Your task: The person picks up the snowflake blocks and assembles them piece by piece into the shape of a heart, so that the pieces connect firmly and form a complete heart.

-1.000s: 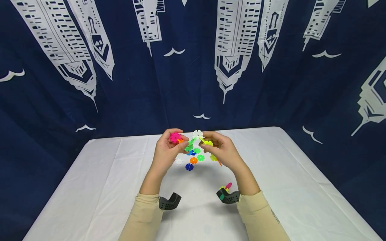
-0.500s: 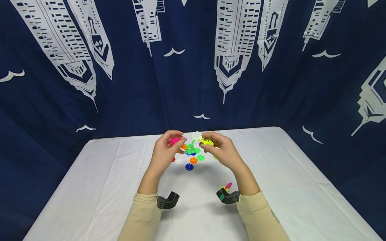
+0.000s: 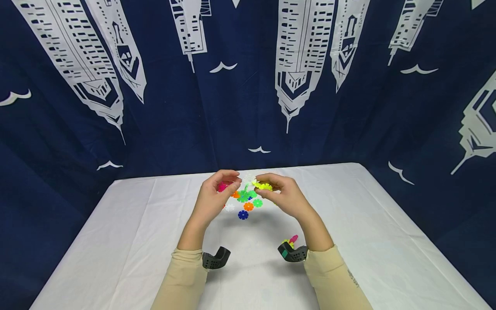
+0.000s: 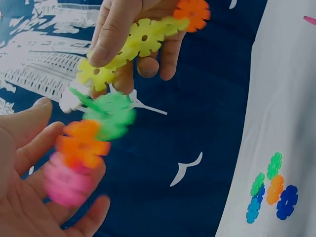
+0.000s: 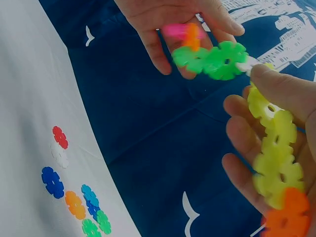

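Observation:
A chain of interlocking notched plastic discs hangs between both hands above the table. My right hand (image 3: 284, 193) pinches its yellow discs (image 5: 282, 133) between thumb and fingers, and an orange disc (image 5: 288, 215) ends that side. Beyond the right fingertips come a white disc (image 4: 74, 96), green discs (image 5: 227, 60), then an orange disc (image 4: 81, 144) and a pink disc (image 4: 66, 182). My left hand (image 3: 215, 191) is beside the pink end, its thumb lifted apart from the discs and its fingers loosely spread behind them. In the left wrist view the pink end is blurred.
Loose discs lie on the white tablecloth (image 3: 135, 241) below the hands, among them a dark blue disc (image 3: 243, 215), an orange disc (image 3: 248, 206) and a red disc (image 5: 60, 137). A pink and yellow joined piece (image 3: 293, 239) lies near the right wrist. A dark blue patterned curtain (image 3: 240, 107) hangs behind.
The left fingers have loosened from the pink, orange and green end of the chain, which has sunk lower. The right hand keeps its grip and has tipped slightly, lowering the white disc.

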The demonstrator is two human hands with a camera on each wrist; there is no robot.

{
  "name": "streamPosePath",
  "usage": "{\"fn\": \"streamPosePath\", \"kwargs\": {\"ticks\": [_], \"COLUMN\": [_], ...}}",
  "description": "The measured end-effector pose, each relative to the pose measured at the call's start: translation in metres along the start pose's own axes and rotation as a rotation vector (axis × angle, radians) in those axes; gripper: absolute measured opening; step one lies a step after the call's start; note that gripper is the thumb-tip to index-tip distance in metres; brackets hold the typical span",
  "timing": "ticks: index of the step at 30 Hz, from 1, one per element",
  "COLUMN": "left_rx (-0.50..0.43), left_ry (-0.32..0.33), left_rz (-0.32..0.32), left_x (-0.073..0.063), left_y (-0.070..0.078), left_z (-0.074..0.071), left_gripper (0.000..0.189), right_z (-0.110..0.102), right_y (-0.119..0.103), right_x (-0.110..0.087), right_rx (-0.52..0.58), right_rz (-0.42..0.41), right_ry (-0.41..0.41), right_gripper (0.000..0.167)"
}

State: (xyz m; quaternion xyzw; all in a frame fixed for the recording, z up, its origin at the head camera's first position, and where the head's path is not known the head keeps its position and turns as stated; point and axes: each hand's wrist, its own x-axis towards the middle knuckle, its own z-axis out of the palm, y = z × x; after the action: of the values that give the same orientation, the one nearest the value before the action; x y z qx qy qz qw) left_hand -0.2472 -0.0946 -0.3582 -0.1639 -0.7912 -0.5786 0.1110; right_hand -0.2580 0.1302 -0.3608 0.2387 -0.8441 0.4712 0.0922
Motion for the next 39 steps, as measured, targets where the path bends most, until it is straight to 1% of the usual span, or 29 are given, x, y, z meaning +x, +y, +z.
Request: {"fn": "streamPosePath", "kwargs": {"ticks": [3,8,11,14,18,21,23,25,29,30,32,35,37,39], "left_rx": [0.045,0.130,0.201,0.238,0.256,0.246,0.239,0.228,0.213,0.210,0.206,0.200,0.195,0.192], "left_ry": [-0.029,-0.123,-0.181,-0.197,-0.158,-0.115,-0.082,-0.051,-0.016,-0.013,-0.007,-0.004,-0.006,-0.010], "left_rz": [0.033,0.012,0.003,0.004,0.022,0.025,0.017,-0.001,-0.042,-0.051,-0.059,-0.066,-0.069,-0.074], "left_x": [-0.001,-0.004,-0.005,-0.005,-0.005,-0.004,-0.003,-0.003,-0.003,-0.003,-0.002,-0.002,-0.001,0.000], "left_y": [0.001,0.005,0.007,0.006,0.003,0.001,0.000,0.000,-0.001,-0.001,-0.002,-0.003,-0.003,-0.003], "left_z": [0.000,0.002,0.005,0.007,0.006,0.003,0.001,-0.001,-0.005,-0.006,-0.007,-0.009,-0.011,-0.011], "left_gripper": [0.024,0.034,0.036,0.033,0.026,0.025,0.027,0.030,0.034,0.034,0.034,0.034,0.033,0.033], "right_z": [0.001,0.004,0.006,0.007,0.007,0.001,-0.006,-0.014,-0.028,-0.030,-0.033,-0.035,-0.035,-0.034], "right_y": [-0.001,-0.004,-0.006,-0.010,-0.012,-0.010,-0.009,-0.005,0.011,0.016,0.026,0.038,0.046,0.053], "right_x": [0.001,0.001,0.001,0.001,0.001,0.002,0.001,0.000,-0.003,-0.004,-0.007,-0.011,-0.015,-0.020], "right_rx": [-0.036,-0.064,-0.090,-0.119,-0.156,-0.162,-0.165,-0.170,-0.225,-0.245,-0.287,-0.322,-0.332,-0.335], "right_rz": [-0.026,-0.088,-0.119,-0.129,-0.129,-0.109,-0.078,-0.037,0.062,0.089,0.124,0.174,0.193,0.214], "right_ry": [-0.046,-0.118,-0.131,-0.131,-0.119,-0.108,-0.104,-0.098,-0.118,-0.139,-0.210,-0.367,-0.466,-0.534], "right_gripper": [0.029,0.024,0.022,0.022,0.027,0.038,0.047,0.053,0.055,0.054,0.052,0.048,0.043,0.040]}}
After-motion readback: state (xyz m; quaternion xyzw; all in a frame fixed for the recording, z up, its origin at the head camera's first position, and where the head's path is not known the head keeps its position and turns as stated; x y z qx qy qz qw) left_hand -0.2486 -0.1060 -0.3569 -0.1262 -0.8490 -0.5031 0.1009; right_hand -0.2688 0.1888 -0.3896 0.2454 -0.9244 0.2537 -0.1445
